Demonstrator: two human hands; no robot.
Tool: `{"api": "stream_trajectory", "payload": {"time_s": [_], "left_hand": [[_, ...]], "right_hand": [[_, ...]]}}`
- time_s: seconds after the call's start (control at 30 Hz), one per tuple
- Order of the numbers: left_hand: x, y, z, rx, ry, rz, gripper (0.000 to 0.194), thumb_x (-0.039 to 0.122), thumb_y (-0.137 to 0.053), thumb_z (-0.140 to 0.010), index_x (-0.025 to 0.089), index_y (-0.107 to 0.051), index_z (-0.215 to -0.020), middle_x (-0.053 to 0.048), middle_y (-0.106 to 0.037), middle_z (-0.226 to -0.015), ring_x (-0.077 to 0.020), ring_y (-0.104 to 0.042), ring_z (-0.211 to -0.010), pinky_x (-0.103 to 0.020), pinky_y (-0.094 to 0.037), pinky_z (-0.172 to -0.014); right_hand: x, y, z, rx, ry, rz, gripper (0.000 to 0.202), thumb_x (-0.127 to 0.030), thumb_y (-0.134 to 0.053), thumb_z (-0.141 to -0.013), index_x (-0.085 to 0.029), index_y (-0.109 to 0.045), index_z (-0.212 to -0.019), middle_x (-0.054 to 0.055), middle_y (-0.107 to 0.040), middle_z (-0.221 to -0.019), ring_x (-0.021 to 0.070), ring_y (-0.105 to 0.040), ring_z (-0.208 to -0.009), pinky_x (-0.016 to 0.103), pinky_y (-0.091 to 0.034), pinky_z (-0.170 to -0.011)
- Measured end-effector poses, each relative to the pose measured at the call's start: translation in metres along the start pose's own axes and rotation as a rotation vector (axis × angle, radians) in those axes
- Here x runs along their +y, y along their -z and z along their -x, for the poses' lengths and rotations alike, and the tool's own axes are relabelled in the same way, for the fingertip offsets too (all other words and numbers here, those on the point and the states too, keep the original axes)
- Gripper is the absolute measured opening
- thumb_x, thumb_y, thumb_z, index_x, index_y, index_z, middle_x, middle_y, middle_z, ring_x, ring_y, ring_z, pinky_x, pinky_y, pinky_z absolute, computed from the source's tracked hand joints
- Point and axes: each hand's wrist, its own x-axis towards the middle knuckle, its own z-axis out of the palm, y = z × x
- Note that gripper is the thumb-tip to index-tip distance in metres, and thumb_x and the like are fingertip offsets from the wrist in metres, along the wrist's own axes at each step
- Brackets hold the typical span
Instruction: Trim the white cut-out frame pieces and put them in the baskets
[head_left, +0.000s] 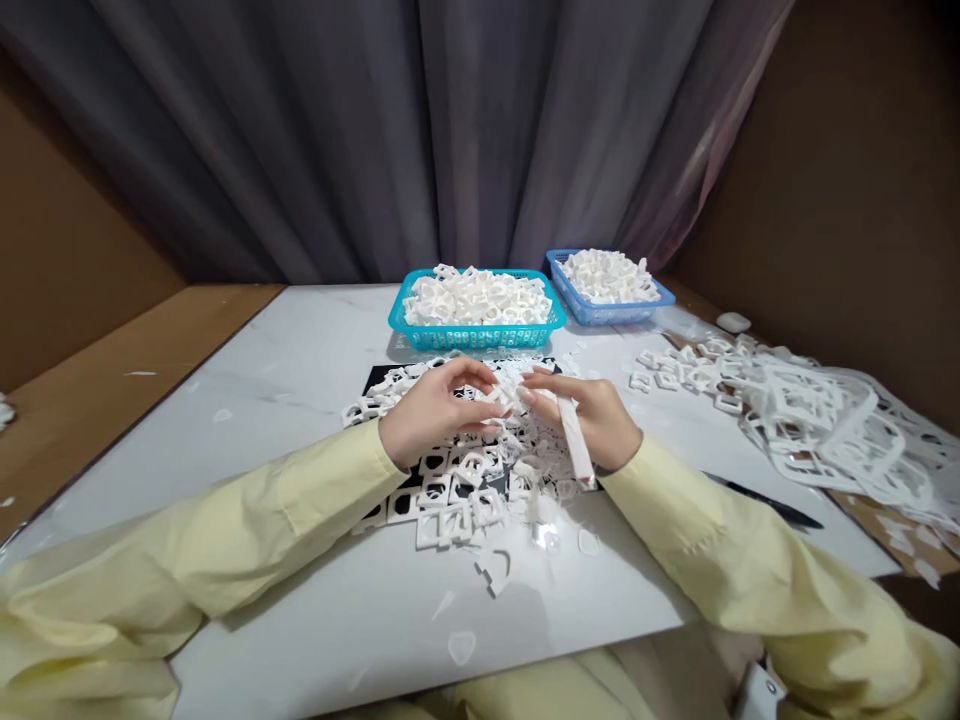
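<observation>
My left hand (437,408) is closed, thumb and fingers pinching a small white cut-out piece (495,395) over the middle of the table. Just opposite, my right hand (600,420) is closed too, its fingertips at the same small white pieces. A flat white strip (574,440) lies along its palm, pointing down towards me. Exactly where the pinched piece ends between the fingertips is hard to make out. Beneath both hands spreads a pile of white square frames with rounded openings (454,522), partly covering a black mat (381,378).
A turquoise basket (480,338) heaped with white pieces stands behind my hands. Beside it is a blue basket (611,312), also filled. Tangled white offcut sheets (825,415) lie at the right. A black pen-like tool (772,502) rests near my right forearm.
</observation>
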Motion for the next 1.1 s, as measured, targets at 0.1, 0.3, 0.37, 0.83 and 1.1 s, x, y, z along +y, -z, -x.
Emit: {"api": "stream_trajectory", "payload": {"time_s": [0.1, 0.3, 0.37, 0.83, 1.1], "left_hand": [[0.001, -0.005, 0.004, 0.029, 0.002, 0.117, 0.032, 0.023, -0.073, -0.063, 0.018, -0.048, -0.082, 0.001, -0.047, -0.096, -0.0120, -0.059, -0.076, -0.037, -0.058, -0.073], [0.007, -0.009, 0.013, -0.057, 0.086, 0.153, 0.029, 0.024, -0.072, -0.066, 0.018, -0.046, -0.077, 0.003, -0.048, -0.086, -0.0134, -0.060, -0.077, -0.038, -0.057, -0.074], [0.007, -0.009, 0.013, -0.111, 0.082, 0.156, 0.028, 0.029, -0.071, -0.068, 0.019, -0.046, -0.076, 0.002, -0.052, -0.083, -0.0159, -0.062, -0.083, -0.037, -0.055, -0.076], [0.006, -0.002, 0.009, -0.197, 0.108, 0.218, 0.026, 0.029, -0.071, -0.071, 0.016, -0.049, -0.067, -0.001, -0.067, -0.075, -0.0142, -0.064, -0.078, -0.033, -0.046, -0.081], [0.006, 0.007, 0.006, -0.260, 0.101, 0.298, 0.026, 0.024, -0.067, -0.076, 0.014, -0.051, -0.059, -0.004, -0.066, -0.080, -0.0160, -0.059, -0.099, -0.028, -0.038, -0.085]], "right_hand": [[-0.001, -0.004, 0.001, -0.002, -0.005, -0.026, 0.026, -0.042, -0.062, -0.077, -0.020, -0.069, -0.088, 0.010, -0.070, -0.099, 0.0292, -0.058, -0.110, 0.039, -0.050, -0.088], [-0.006, -0.006, 0.004, -0.002, 0.126, -0.068, 0.017, -0.032, -0.055, -0.083, -0.022, -0.066, -0.089, 0.007, -0.067, -0.109, 0.0230, -0.054, -0.116, 0.038, -0.046, -0.097], [-0.008, -0.006, 0.006, 0.001, 0.187, -0.058, 0.017, -0.027, -0.052, -0.083, -0.023, -0.065, -0.094, 0.004, -0.064, -0.115, 0.0209, -0.050, -0.120, 0.038, -0.042, -0.101], [-0.010, -0.006, 0.009, 0.135, 0.476, 0.091, 0.016, -0.019, -0.056, -0.084, -0.017, -0.062, -0.098, 0.012, -0.063, -0.116, 0.0217, -0.052, -0.118, 0.039, -0.048, -0.097], [-0.018, 0.005, 0.013, 0.315, 0.283, 0.139, 0.031, -0.024, -0.036, -0.093, -0.018, -0.066, -0.101, 0.004, -0.072, -0.080, 0.0142, -0.067, -0.069, 0.028, -0.052, -0.065]]}}
